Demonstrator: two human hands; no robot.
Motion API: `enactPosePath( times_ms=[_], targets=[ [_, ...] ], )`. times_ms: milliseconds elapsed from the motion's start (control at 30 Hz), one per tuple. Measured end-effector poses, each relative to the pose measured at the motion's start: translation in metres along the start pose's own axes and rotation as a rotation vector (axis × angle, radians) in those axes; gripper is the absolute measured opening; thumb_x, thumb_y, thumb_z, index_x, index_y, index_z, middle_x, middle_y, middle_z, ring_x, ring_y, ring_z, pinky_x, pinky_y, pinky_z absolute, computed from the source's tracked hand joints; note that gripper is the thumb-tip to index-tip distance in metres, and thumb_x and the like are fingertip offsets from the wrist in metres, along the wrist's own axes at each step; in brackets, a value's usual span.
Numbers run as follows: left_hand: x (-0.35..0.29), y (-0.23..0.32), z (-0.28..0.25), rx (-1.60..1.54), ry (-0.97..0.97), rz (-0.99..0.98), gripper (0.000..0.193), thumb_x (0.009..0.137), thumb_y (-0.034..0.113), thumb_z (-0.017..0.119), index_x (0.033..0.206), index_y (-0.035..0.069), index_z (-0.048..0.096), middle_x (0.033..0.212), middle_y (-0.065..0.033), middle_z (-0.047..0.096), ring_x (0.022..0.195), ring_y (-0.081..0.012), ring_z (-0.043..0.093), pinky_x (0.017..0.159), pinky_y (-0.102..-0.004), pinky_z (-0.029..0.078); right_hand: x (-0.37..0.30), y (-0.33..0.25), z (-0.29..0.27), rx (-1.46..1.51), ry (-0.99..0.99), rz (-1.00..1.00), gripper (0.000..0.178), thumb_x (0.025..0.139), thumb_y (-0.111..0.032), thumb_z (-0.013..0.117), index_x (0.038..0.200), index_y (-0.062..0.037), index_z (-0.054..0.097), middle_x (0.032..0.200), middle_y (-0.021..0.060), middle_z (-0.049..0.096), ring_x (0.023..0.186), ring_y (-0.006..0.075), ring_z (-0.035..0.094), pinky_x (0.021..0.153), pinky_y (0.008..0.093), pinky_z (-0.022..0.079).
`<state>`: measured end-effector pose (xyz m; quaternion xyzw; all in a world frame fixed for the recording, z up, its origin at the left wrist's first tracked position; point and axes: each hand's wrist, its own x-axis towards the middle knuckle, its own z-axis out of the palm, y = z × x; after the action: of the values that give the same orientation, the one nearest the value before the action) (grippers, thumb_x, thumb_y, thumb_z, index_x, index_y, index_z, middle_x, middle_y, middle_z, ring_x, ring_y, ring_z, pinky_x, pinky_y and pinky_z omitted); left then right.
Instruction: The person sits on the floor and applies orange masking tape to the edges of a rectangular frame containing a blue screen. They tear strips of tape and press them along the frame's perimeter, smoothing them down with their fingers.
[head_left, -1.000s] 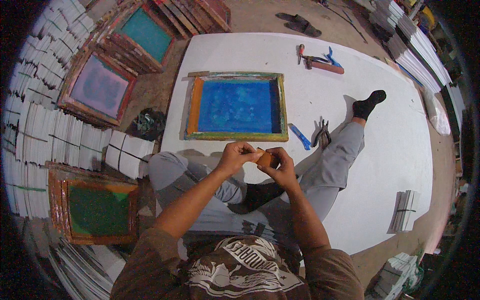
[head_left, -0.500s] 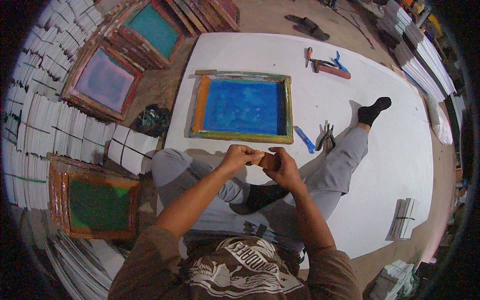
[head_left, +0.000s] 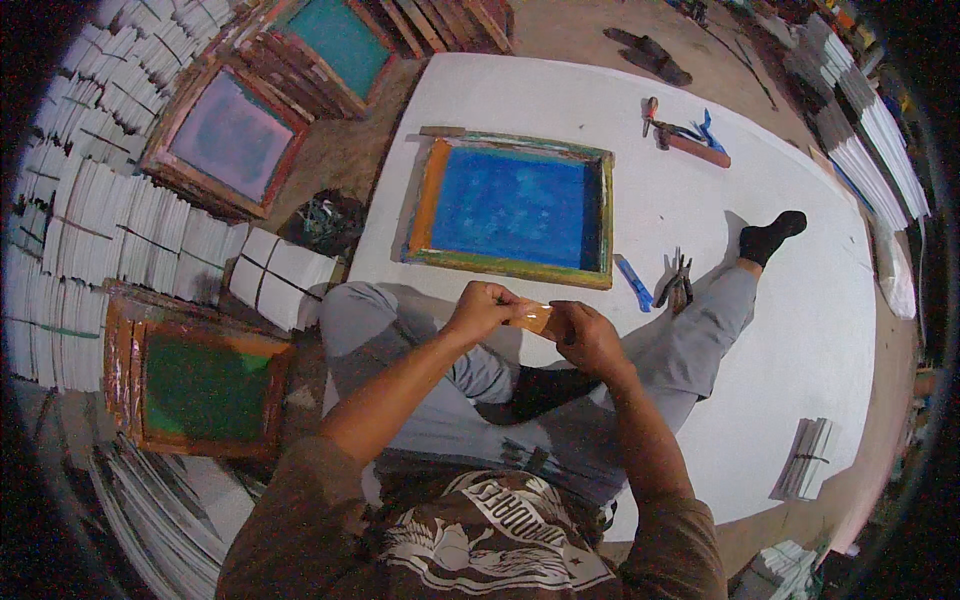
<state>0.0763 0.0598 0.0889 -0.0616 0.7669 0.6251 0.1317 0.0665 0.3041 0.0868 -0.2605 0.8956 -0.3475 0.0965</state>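
**Orange-brown strip pinched between two hands above the lap**

Orange-brown, thin and partly see-through: a small tape-like strip (head_left: 533,318), held level over the crossed grey trouser legs (head_left: 455,400). Left hand (head_left: 481,309) closed on its left end, fingers curled over the edge; right hand (head_left: 585,336) closed on its right end, thumb on top. Hands close together, joined only by the strip, both clamped on it. Seated on a large white board (head_left: 800,330) spread on the floor, right leg stretched out toward a black sock (head_left: 770,236), the other foot tucked under.

Just ahead of the hands, flat on the board: a wooden printing frame with blue mesh (head_left: 515,208), orange tape down its left side. Beside its right lower corner, a blue-handled knife (head_left: 633,282) and a pair of pliers (head_left: 677,281), near each other. Farther off, a red-handled tool with blue scraps (head_left: 685,138). Near the board's right lower edge, a small bundle of white cards (head_left: 805,458).

Left of the board: stacks of white card (head_left: 110,220), a frame with green mesh (head_left: 200,380) and a frame with pale pink mesh (head_left: 228,135)
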Motion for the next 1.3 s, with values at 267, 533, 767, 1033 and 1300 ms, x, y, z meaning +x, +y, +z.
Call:
enactPosePath(
  times_ms=[267, 533, 767, 1033, 1300],
  targets=[
    [0.006, -0.014, -0.066, -0.079, 0.115, -0.169, 0.032, 0.081, 0.028, 0.085, 0.088, -0.002, 0.075, 0.075, -0.0037, 0.069, 0.065, -0.0112, 0.062, 0.061, -0.0273, 0.051, -0.006, 0.043, -0.006, -0.199, -0.023, 0.103, 0.045, 0.075, -0.014, 0.077, 0.118, -0.009, 0.064, 0.103, 0.0144, 0.073, 0.094, 0.0354, 0.069, 0.081, 0.0458, 0.055],
    [0.034, -0.057, -0.121, -0.06, 0.112, -0.215, 0.03, 0.079, 0.026, 0.087, 0.084, 0.001, 0.073, 0.077, -0.0035, 0.068, 0.066, -0.0114, 0.061, 0.061, -0.0279, 0.05, 0.003, 0.061, -0.021, 0.131, 0.024, 0.175, 0.056, 0.068, -0.022, 0.091, 0.112, -0.0058, 0.062, 0.1, 0.0138, 0.071, 0.089, 0.024, 0.069, 0.077, 0.0364, 0.052],
    [0.05, -0.068, -0.129, -0.076, 0.091, -0.16, 0.029, 0.08, 0.027, 0.086, 0.086, 0.002, 0.074, 0.078, -0.0033, 0.069, 0.068, -0.0123, 0.062, 0.062, -0.0294, 0.051, 0.004, 0.078, -0.032, 0.152, -0.048, 0.294, 0.057, 0.067, -0.024, 0.093, 0.112, -0.0041, 0.062, 0.097, 0.0088, 0.071, 0.089, 0.016, 0.068, 0.08, 0.034, 0.055],
    [0.049, -0.051, -0.176, 0.099, 0.128, -0.28, 0.028, 0.079, 0.024, 0.087, 0.088, 0.001, 0.073, 0.079, -0.0046, 0.07, 0.069, -0.0121, 0.064, 0.064, -0.0275, 0.052, 0.003, 0.125, -0.06, 0.11, -0.033, 0.291, 0.074, 0.065, -0.035, 0.095, 0.12, -0.0052, 0.057, 0.098, 0.0115, 0.073, 0.093, 0.0219, 0.071, 0.083, 0.038, 0.056],
    [0.061, -0.081, -0.183, 0.09, 0.112, -0.272, 0.032, 0.077, 0.025, 0.089, 0.086, -0.002, 0.073, 0.074, -0.0059, 0.068, 0.064, -0.0126, 0.062, 0.059, -0.0275, 0.051, 0.014, 0.119, -0.053, 0.551, -0.054, 0.404, 0.073, 0.065, -0.028, 0.096, 0.121, -0.0019, 0.057, 0.108, 0.0102, 0.069, 0.102, 0.0188, 0.067, 0.09, 0.0365, 0.054]
  ],
)
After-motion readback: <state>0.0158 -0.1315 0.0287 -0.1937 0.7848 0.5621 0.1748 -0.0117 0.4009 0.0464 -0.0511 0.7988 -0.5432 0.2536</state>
